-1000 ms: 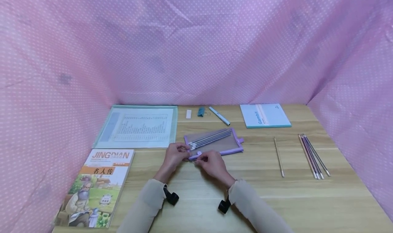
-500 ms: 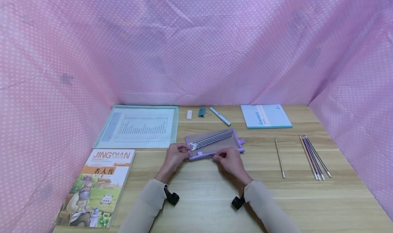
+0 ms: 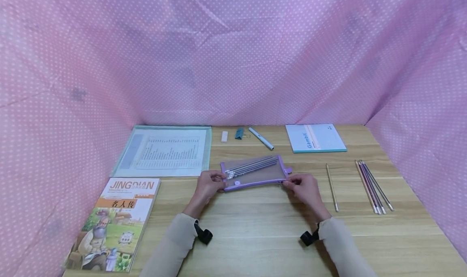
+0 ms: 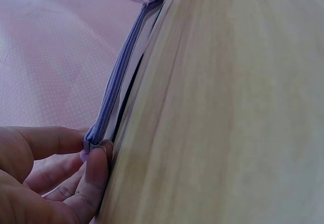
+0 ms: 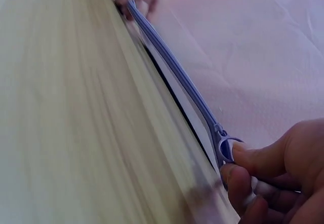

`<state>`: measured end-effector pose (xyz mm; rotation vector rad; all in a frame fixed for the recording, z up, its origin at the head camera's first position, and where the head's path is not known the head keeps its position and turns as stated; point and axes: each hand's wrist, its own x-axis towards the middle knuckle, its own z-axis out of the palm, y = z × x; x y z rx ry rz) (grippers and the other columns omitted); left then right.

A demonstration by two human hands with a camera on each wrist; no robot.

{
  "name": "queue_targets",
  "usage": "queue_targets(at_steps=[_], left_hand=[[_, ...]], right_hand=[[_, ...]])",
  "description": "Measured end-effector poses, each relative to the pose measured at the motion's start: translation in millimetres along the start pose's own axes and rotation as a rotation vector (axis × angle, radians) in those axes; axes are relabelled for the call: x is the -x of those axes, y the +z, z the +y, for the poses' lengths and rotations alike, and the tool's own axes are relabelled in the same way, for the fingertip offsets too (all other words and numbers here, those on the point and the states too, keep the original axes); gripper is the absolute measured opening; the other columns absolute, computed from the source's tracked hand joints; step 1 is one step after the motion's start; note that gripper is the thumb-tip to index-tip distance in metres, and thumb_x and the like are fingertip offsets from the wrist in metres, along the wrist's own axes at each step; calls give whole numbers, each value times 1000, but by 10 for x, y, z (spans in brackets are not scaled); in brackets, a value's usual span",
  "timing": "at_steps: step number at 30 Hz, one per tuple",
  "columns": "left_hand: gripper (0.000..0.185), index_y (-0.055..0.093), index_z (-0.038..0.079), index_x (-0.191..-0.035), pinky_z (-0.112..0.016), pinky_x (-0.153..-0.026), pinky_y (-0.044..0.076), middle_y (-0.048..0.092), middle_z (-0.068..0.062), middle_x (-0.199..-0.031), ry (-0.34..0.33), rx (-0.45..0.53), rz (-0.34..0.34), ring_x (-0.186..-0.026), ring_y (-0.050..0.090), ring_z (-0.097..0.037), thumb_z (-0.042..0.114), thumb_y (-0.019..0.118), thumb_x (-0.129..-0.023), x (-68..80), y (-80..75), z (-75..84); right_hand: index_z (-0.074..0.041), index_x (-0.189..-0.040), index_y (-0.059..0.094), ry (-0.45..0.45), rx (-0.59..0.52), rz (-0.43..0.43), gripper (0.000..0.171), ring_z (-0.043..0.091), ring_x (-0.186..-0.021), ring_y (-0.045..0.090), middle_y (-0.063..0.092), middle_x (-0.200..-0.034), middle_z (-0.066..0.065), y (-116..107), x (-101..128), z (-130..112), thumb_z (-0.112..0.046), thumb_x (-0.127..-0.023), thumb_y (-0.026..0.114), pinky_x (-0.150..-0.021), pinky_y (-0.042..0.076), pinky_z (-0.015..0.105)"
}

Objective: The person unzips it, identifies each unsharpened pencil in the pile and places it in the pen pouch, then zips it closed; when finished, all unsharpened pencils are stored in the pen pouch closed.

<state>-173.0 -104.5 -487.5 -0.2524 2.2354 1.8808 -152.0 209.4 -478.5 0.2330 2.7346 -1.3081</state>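
A see-through pencil pouch point(image 3: 262, 176) with purple edging lies mid-table, several silver pencils point(image 3: 251, 166) showing inside it. At its near left corner my left hand point(image 3: 209, 183) pinches the edge between thumb and fingers. My right hand point(image 3: 305, 190) is at the near right corner, where thumb and forefinger pinch the ring-shaped zipper pull point(image 5: 226, 149). Between the two hands the purple zipper point(image 4: 114, 84) runs as one line along the near edge, its teeth together in both wrist views.
A single pencil point(image 3: 332, 187) and a bundle of pencils point(image 3: 370, 187) lie to the right. Behind are an eraser point(image 3: 224, 136), a binder clip point(image 3: 238, 133), a pen point(image 3: 261, 138) and a notebook point(image 3: 317, 138). A document folder point(image 3: 164, 151) and a book point(image 3: 116, 224) occupy the left.
My right hand has slid rightward along the pouch's near edge with the zipper pull, from beside the left hand to the right corner. The left hand keeps its hold on the left corner.
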Motion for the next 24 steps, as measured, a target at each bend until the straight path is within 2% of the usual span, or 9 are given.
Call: queue_targets(at_steps=[4, 10, 19, 21, 24], left_hand=[[25, 71, -9, -98, -27, -55, 57, 71, -23, -85, 7, -3, -8, -59, 63, -13, -14, 68, -74, -3, -9, -6], [25, 72, -8, -99, -26, -56, 57, 71, -20, -83, -6, -21, -13, -60, 62, -13, -14, 70, -75, -12, -14, -8], [24, 73, -7, -100, -26, -57, 57, 72, -20, -87, 13, -32, -17, -62, 63, -12, -13, 69, -77, -6, 0, -3], [25, 72, -6, -103, -26, -58, 57, 73, -20, -88, 29, -68, -1, -63, 64, -12, -10, 69, -78, 19, 12, 7], [28, 71, -4, -109, -27, -63, 58, 74, -20, -93, 66, -178, 36, -70, 67, -15, -4, 70, -81, 70, 39, 38]], right_hand=[[-1, -102, 75, 58, 10, -4, 18, 13, -69, 59, 73, -83, 9, -156, -2, 116, -14, -91, 70, -56, 47, 24], [-1, -103, 75, 113, 12, -28, 19, 15, -76, 59, 74, -91, 11, -314, 2, 224, -15, -92, 69, -62, 48, 25], [-2, -98, 76, 95, 41, -78, 18, 14, -70, 60, 73, -78, 4, -332, 9, 270, -17, -90, 72, -58, 48, 25], [-2, -97, 76, 84, 63, -106, 18, 14, -69, 61, 73, -78, 4, -323, 27, 289, -19, -89, 73, -59, 50, 25], [-4, -96, 76, 70, 92, -149, 19, 14, -70, 61, 72, -80, 4, -323, 56, 303, -21, -88, 75, -61, 52, 25]])
